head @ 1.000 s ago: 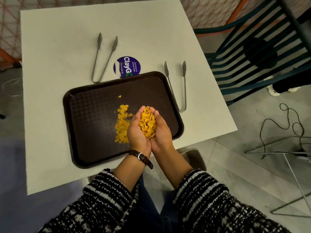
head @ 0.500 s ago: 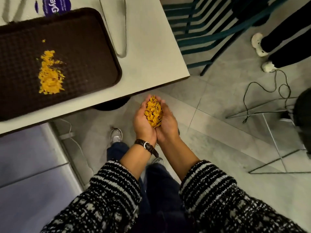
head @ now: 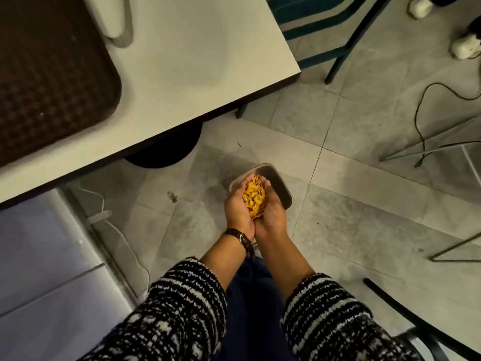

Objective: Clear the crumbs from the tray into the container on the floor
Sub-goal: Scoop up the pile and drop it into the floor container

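My left hand (head: 237, 209) and my right hand (head: 272, 213) are cupped together, holding a heap of yellow crumbs (head: 254, 198) between the palms. Directly beneath them a clear plastic container (head: 279, 185) with a dark inside stands on the grey tiled floor; the hands cover its near-left part. The dark brown tray (head: 52, 82) lies on the white table (head: 197, 61) at the upper left, and only its right corner shows. No crumbs are visible on that part of the tray.
Metal tongs (head: 122, 27) lie on the table beside the tray. A teal chair (head: 320, 29) stands past the table's corner. A black cable (head: 421, 113) and thin metal legs (head: 426, 152) cross the floor at right. A person's white shoes (head: 466, 45) are top right.
My cupped hands have carried the crumbs off the tray, past the table edge and down over the container on the floor. The view has swung right and downward.
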Demonstrator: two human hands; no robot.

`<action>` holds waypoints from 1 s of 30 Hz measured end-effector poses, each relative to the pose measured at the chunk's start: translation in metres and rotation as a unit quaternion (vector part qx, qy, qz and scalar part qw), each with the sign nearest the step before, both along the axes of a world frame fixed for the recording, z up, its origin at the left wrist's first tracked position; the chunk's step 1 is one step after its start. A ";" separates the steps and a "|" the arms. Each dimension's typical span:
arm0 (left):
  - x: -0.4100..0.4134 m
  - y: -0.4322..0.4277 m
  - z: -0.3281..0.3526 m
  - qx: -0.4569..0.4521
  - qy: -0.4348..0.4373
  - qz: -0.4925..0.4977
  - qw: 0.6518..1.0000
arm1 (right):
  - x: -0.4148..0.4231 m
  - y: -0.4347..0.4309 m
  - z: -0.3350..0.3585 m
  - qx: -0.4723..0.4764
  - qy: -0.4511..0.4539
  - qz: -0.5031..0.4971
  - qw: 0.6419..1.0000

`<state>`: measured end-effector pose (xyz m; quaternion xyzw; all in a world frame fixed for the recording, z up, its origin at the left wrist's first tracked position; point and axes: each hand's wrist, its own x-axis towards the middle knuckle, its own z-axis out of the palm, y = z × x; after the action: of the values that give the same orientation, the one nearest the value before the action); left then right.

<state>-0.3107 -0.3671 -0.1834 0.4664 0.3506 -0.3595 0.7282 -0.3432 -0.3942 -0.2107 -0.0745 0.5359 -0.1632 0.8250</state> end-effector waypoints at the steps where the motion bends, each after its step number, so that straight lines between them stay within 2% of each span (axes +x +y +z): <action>1: -0.001 -0.002 -0.018 0.005 0.008 -0.006 1.000 | -0.002 -0.001 -0.018 -0.001 0.006 -0.010 1.000; 8: 0.001 -0.019 -0.135 0.015 0.081 -0.063 0.995 | -0.004 -0.026 -0.118 0.015 0.119 -0.024 0.993; 11: 0.006 -0.019 -0.162 0.073 0.070 -0.101 0.990 | -0.007 -0.035 -0.129 0.043 0.153 0.024 0.987; 14: 0.005 -0.019 -0.183 0.067 0.035 -0.133 0.988 | -0.011 -0.038 -0.140 0.046 0.169 0.061 0.983; 16: -0.002 -0.018 -0.192 0.066 -0.002 -0.208 0.976 | -0.010 -0.035 -0.143 0.054 0.143 0.060 0.986; 19: -0.012 -0.023 -0.183 0.065 -0.058 -0.369 0.925 | -0.007 -0.032 -0.153 0.015 0.157 0.066 0.985; 20: -0.014 -0.022 -0.180 0.052 -0.050 -0.399 0.914 | -0.007 -0.033 -0.153 0.016 0.153 0.065 0.986; 22: -0.013 -0.018 -0.180 0.038 -0.055 -0.420 0.905 | -0.008 -0.039 -0.146 0.026 0.100 0.034 0.994; 25: -0.009 -0.009 -0.183 0.098 -0.037 -0.462 0.881 | -0.008 -0.049 -0.120 -0.022 0.039 0.022 0.999; 26: -0.007 -0.009 -0.176 0.121 -0.052 -0.450 0.883 | -0.007 -0.048 -0.109 -0.056 0.032 0.042 0.997; 28: -0.004 -0.016 -0.149 0.085 -0.011 -0.355 0.931 | -0.009 -0.043 -0.099 -0.137 0.087 0.146 0.976; 29: -0.005 -0.022 -0.133 0.050 0.033 -0.309 0.949 | -0.010 -0.038 -0.094 -0.181 0.117 0.232 0.949; 30: -0.007 -0.027 -0.121 0.014 0.063 -0.261 0.963 | -0.013 -0.032 -0.089 -0.213 0.139 0.340 0.905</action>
<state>-0.3174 -0.3938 -0.3041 0.5284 0.2671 -0.5610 0.5786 -0.3563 -0.4261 -0.2997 -0.4484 0.5401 0.0287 0.7116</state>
